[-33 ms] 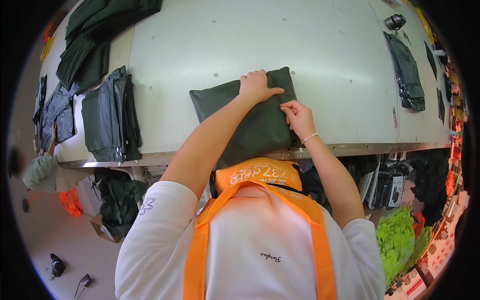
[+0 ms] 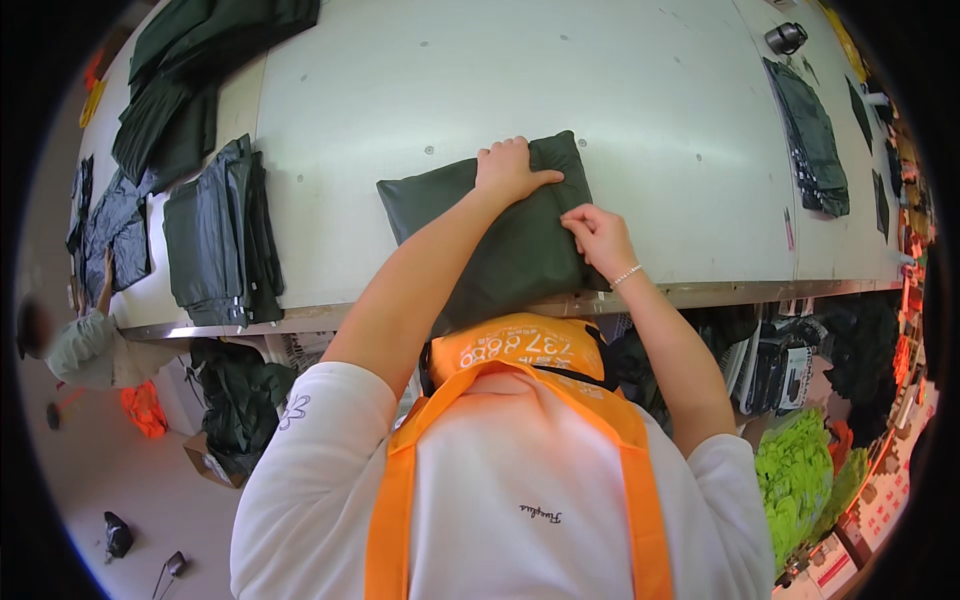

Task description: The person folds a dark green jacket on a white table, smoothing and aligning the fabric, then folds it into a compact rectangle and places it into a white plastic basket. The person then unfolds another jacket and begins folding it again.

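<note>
A folded piece of dark green coated fabric [image 2: 500, 250] lies at the near edge of the work table, its lower side close against my body. My left hand [image 2: 512, 172] rests on its upper part, thumb stretched out to the right and fingers toward the far edge, pressing the layers down. Beside it, my right hand [image 2: 603, 238] pinches with thumb and forefinger at a fold line near the right side of the piece. Exactly what lies between those fingertips is too small to make out. A beaded bracelet circles the right wrist.
A stack of folded dark green pieces [image 2: 218, 235] sits left on the table [image 2: 420, 85], with a dark heap [image 2: 175, 110] behind. Another stack [image 2: 808, 140] and a metal flask [image 2: 786, 39] stand right. A co-worker [image 2: 85, 345] works far left. Bright green cloth [image 2: 795, 465] lies lower right.
My right hand has shifted very slightly down, still pinching by the fold line. The left hand and the fabric look the same.
</note>
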`<state>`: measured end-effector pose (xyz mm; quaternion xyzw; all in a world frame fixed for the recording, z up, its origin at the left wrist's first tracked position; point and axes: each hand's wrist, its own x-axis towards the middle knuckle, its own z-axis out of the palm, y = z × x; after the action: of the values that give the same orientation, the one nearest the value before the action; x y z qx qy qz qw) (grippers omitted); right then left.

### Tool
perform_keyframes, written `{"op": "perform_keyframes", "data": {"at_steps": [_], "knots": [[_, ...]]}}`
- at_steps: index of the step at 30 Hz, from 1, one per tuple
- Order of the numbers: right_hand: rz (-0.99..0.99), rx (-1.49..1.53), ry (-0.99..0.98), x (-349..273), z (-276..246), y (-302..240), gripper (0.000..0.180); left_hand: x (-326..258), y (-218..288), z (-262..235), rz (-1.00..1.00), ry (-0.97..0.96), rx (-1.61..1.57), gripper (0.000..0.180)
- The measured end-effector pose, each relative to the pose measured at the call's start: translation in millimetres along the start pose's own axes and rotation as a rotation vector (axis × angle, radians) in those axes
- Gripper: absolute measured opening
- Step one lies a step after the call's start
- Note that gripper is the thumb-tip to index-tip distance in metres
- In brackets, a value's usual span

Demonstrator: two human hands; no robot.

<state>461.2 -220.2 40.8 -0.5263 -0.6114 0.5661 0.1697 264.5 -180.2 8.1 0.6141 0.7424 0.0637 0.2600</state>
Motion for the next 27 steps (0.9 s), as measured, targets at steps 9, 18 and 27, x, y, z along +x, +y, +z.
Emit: {"op": "perform_keyframes", "data": {"at_steps": [9,18,27], "knots": [[-0.160,-0.096,0.016,-102,-14,67,0.014,-2,10,-6,-0.006,0.004,-0.043,0.072],[0.245,0.908,-0.330,-55,-95,13,0.069,-203,103,-98,0.552,0.341,-0.257,0.042],[0.109,0.145,-0.005,17,-37,81,0.061,-210,-14,58,-0.580,0.549,-0.404,0.095]]}}
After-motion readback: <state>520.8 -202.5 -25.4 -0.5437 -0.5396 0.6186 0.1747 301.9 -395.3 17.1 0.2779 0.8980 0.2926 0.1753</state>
